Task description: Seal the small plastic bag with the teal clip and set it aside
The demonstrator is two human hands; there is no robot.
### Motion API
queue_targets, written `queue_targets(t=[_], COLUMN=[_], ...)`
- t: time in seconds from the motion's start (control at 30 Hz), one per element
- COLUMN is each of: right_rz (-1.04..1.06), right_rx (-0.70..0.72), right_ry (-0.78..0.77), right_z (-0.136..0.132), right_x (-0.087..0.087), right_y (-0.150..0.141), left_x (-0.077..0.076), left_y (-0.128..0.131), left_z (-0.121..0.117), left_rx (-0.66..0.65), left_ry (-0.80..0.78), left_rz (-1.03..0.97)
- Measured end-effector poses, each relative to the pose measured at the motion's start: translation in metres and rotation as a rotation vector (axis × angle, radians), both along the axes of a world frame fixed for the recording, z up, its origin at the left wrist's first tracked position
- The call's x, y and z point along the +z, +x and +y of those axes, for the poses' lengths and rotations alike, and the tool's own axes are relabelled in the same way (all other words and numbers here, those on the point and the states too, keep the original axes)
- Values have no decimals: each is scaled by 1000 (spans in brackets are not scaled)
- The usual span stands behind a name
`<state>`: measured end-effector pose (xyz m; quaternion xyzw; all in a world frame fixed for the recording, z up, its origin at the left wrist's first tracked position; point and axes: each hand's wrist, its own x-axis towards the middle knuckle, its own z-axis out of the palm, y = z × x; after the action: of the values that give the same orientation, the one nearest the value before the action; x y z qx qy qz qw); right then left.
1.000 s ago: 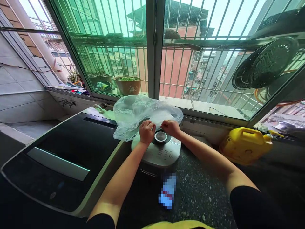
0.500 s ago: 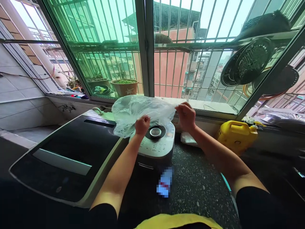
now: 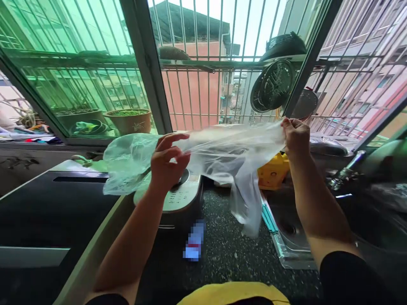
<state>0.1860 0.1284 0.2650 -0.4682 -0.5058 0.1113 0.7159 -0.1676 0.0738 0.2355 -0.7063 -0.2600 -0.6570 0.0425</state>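
A clear, crumpled plastic bag point(image 3: 235, 146) is stretched sideways between my two hands, its loose end hanging over the dark speckled countertop. My right hand point(image 3: 296, 134) grips its far right edge in a closed fist. At the left part of the bag, my left hand point(image 3: 168, 163) has thumb and a finger curled together in a pinch on the film, while the index finger stands apart. More bunched plastic puffs out left of that hand. Beneath it sits a rice cooker point(image 3: 178, 199) with a white top panel, partly hidden by my left hand and the bag.
A black-lidded washing machine point(image 3: 38, 212) stands at left. A blurred-out packet point(image 3: 193, 240) lies on the countertop point(image 3: 229, 254). To the right are a yellow jug point(image 3: 273, 173), a sink point(image 3: 289, 228) with turquoise-handled items at its edge, and a faucet point(image 3: 346, 171). Potted plants point(image 3: 129, 120) line the window.
My view has turned right. My right hand has drawn the bag out to the right, so it spans wider and hangs lower. The left hand's index finger has lifted away.
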Motion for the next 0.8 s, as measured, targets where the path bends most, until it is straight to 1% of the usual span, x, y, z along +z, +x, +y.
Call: queue_targets(t=[0.07, 0.13, 0.17, 0.23, 0.27, 0.3, 0.33, 0.4, 0.43, 0.5, 0.57, 0.63, 0.67, 0.7, 0.73, 0.77, 0.8], right_rz=[-16, -38, -53, -66, -59, -36, 5, 132, 203, 326, 378, 391, 381, 352, 305, 282, 266], right_rx=[53, 72, 68, 60, 65, 71, 83, 130, 158, 221, 284, 353, 384, 365, 304, 266, 245], right_ry=[-142, -241, -273, -328, -352, -369, -378, -373, -373, -425, -610, -791, -858, -876, -874, -880, -883], right_z=[-12, -24, -29, -37, -40, -43, -46, -54, -59, -73, -93, -118, -129, -139, -147, -152, -155], right_x=[-6, -20, -29, -50, -59, -69, -77, -95, -106, -135, -176, -226, -250, -271, -289, -302, -310], right_y=[29, 50, 59, 74, 81, 89, 96, 111, 117, 120, 108, 83, 69, 55, 43, 35, 31], left_x=[-8, -26, -37, -64, -79, -94, -109, -138, -151, -175, -194, -209, -216, -222, -228, -233, -239], left_y=[18, 37, 47, 65, 74, 82, 89, 100, 105, 114, 122, 130, 134, 136, 139, 140, 141], left_z=[0, 2, 3, 3, 2, 0, -3, -8, -11, -18, -26, -34, -37, -40, -42, -43, -45], left_rx=[-108, -273, -381, -603, -684, -730, -746, -707, -678, -645, -637, -608, -583, -555, -516, -470, -420], left_ry=[-65, -201, -302, -570, -723, -878, -1024, -1241, -1303, -1349, -1355, -1382, -1401, -1422, -1445, -1467, -1488], left_rz=[-84, -216, -306, -507, -605, -694, -777, -945, -1035, -1206, -1342, -1446, -1486, -1510, -1506, -1481, -1444])
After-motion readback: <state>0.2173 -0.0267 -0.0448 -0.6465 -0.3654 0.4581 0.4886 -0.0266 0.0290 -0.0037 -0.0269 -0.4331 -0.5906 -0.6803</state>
